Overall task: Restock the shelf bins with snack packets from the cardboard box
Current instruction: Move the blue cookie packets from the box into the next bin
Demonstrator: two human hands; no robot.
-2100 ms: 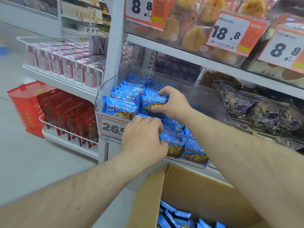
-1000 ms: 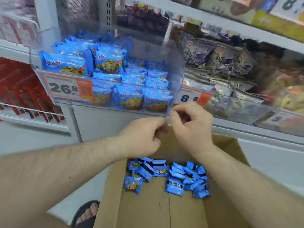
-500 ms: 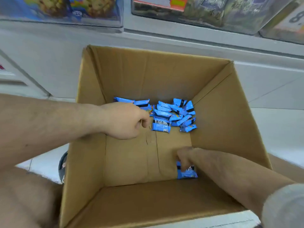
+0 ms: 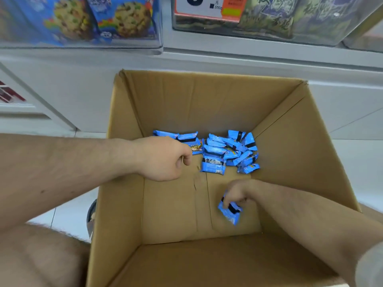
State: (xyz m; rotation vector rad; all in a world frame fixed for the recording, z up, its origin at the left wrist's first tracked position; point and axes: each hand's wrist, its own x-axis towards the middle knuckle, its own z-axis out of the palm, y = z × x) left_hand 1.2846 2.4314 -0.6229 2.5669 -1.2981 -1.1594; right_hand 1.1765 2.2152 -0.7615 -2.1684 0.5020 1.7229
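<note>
The right hand [image 4: 233,196] is reaching down into the open cardboard box [image 4: 186,104] and curling its fingers round a lone blue snack packet [image 4: 230,212] that is lying on the box floor near the right wall, well apart from the rest. The left hand [image 4: 165,160] is hovering inside the box over the left side of the floor, its fingers loosely curled and holding nothing, its knuckles just beside the left edge of the packet pile [image 4: 223,152]. That pile of blue packets is sitting against the far wall of the box, towards the far right corner, between the two hands and beyond them. Nothing is lying between the left hand and the pile. Above the box, a clear shelf bin [image 4: 83,23] is showing blue cookie packets through its front, and just to its right another bin [image 4: 269,21] is carrying darker packets behind an orange and white price tag [image 4: 207,7]. A sandalled foot [image 4: 92,212] is showing beside the box's left wall.
</note>
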